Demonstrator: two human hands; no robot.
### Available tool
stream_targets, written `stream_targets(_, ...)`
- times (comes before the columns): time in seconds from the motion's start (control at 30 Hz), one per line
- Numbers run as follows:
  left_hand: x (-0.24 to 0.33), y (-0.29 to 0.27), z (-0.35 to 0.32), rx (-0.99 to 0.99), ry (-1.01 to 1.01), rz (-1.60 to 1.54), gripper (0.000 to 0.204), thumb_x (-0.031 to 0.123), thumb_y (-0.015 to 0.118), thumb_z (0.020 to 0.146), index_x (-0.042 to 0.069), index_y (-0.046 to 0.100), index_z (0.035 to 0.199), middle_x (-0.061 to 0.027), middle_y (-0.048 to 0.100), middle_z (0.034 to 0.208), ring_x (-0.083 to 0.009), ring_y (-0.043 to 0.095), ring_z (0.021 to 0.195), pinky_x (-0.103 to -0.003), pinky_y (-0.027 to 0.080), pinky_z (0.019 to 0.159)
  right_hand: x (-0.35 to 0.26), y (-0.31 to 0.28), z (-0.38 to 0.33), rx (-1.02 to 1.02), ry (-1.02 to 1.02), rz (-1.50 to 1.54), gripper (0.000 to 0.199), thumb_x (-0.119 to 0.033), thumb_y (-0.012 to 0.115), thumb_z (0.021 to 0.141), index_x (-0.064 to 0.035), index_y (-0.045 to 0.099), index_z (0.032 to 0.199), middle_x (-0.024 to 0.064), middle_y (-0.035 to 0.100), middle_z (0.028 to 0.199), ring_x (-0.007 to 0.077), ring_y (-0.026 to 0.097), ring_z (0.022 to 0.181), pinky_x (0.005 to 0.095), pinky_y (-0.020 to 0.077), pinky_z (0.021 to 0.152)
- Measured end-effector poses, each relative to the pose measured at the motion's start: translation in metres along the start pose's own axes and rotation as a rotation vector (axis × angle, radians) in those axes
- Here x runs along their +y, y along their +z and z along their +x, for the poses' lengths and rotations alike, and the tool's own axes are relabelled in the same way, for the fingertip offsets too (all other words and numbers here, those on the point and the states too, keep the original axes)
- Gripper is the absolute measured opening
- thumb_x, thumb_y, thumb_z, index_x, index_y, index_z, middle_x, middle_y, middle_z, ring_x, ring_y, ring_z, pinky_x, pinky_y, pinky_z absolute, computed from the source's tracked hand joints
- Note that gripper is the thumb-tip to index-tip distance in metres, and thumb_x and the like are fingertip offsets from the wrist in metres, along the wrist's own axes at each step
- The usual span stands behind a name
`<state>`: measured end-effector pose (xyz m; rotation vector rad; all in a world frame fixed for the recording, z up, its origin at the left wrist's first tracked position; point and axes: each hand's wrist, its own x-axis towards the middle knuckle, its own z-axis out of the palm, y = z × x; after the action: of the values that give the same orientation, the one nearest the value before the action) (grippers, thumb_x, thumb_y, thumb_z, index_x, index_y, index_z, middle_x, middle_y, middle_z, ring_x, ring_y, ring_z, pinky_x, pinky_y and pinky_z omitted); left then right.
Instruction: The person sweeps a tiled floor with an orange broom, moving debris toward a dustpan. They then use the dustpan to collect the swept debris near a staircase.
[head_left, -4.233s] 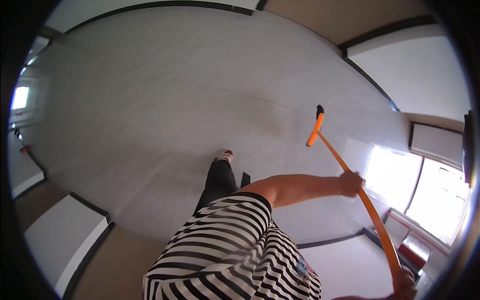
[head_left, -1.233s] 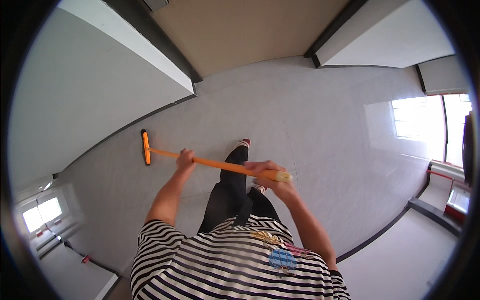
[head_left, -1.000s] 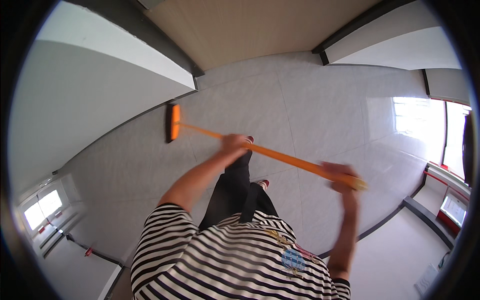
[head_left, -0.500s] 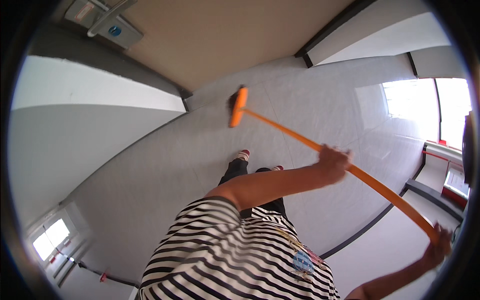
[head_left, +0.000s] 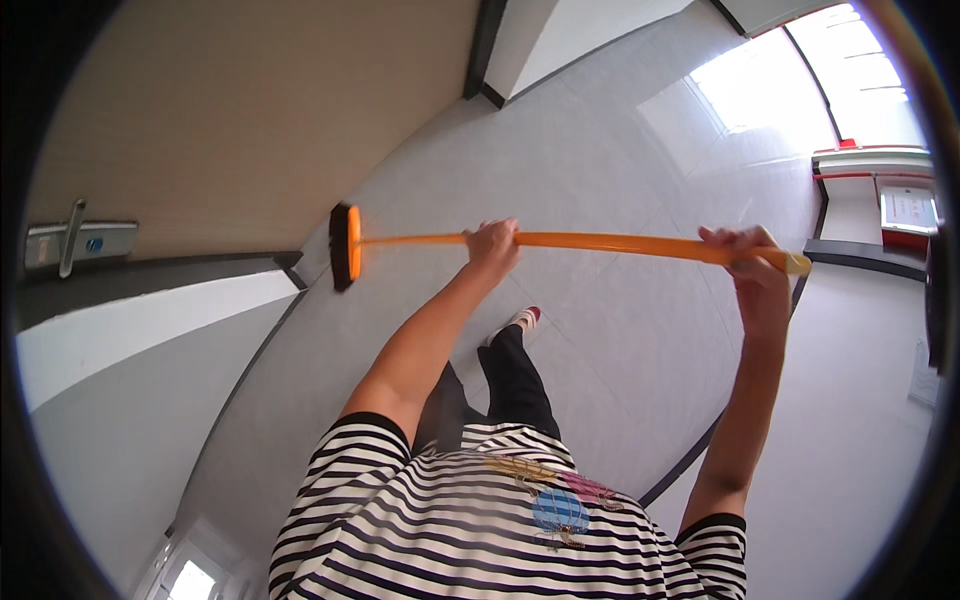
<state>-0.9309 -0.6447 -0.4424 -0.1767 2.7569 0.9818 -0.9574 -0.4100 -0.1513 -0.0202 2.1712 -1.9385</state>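
The left hand (head_left: 493, 246) is gripping the orange broom (head_left: 610, 243) partway along its handle (head_left: 640, 247); the right hand (head_left: 752, 258) is gripping near the pale end, fingers curling over. The broom's head (head_left: 354, 245) is lying by the floor's (head_left: 600, 160) edge along the door (head_left: 250, 100). Both hands are hiding stretches of handle; whether the blurring bristles (head_left: 338, 250) are touching the floor is hard to tell.
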Motion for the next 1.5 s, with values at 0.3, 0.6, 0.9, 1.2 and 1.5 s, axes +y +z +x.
stream_targets(0.3,0.21,0.098,0.121,-0.362,0.471,0.073,0.018,0.006,0.051,0.074,0.017,0.058,0.085,-0.0012,0.062,0.083,-0.0241,0.055,0.093,-0.051,0.034,0.081,-0.007,-0.126,-0.083,0.494,-0.122,-0.178,0.024,-0.001,0.044,0.061,-0.0028,0.055,0.081,0.017,0.062,0.089,0.0341,0.056,0.1,0.0467,0.0342,0.098)
stream_targets(0.6,0.403,0.112,-0.026,-0.425,0.831,-0.065,0.011,0.013,0.052,0.077,0.01,0.05,0.087,-0.006,0.058,0.08,-0.0223,0.056,0.082,-0.044,0.035,0.069,-0.115,-0.278,-0.257,0.836,-0.233,-0.189,0.02,-0.004,0.06,0.06,-0.0063,0.053,0.079,0.0103,0.052,0.077,0.0297,0.053,0.092,0.0462,0.0267,0.102)
stream_targets(0.9,0.146,0.109,-0.09,-0.649,0.322,0.201,0.021,0.007,0.059,0.063,0.01,0.053,0.083,-0.0112,0.057,0.078,-0.0328,0.056,0.08,-0.044,0.044,0.064,0.064,-0.214,-0.17,0.366,0.394,0.261,0.017,0.001,0.048,0.061,-0.0037,0.055,0.076,0.0115,0.063,0.083,0.0286,0.06,0.089,0.0413,0.0461,0.084)
stream_targets(1.2,0.224,0.183,-0.025,-0.641,0.429,0.095,0.019,0.013,0.056,0.071,0.014,0.058,0.09,-0.0101,0.06,0.084,-0.0334,0.056,0.083,-0.048,0.043,0.067,0.028,-0.277,-0.136,0.482,0.235,-0.005,0.013,-0.007,0.044,0.059,-0.0045,0.05,0.071,0.0119,0.059,0.076,0.0283,0.059,0.086,0.0456,0.0428,0.088)
stream_targets(1.5,0.479,0.199,0.056,-0.337,0.853,-0.173,0.005,0.007,0.053,0.072,0.01,0.051,0.075,-0.0086,0.056,0.07,-0.0271,0.054,0.08,-0.04,0.038,0.067,-0.078,-0.316,-0.213,0.452,-0.208,-0.756,0.008,-0.01,0.052,0.074,-0.014,0.048,0.08,0.0075,0.057,0.086,0.0288,0.054,0.096,0.0468,0.0345,0.094)
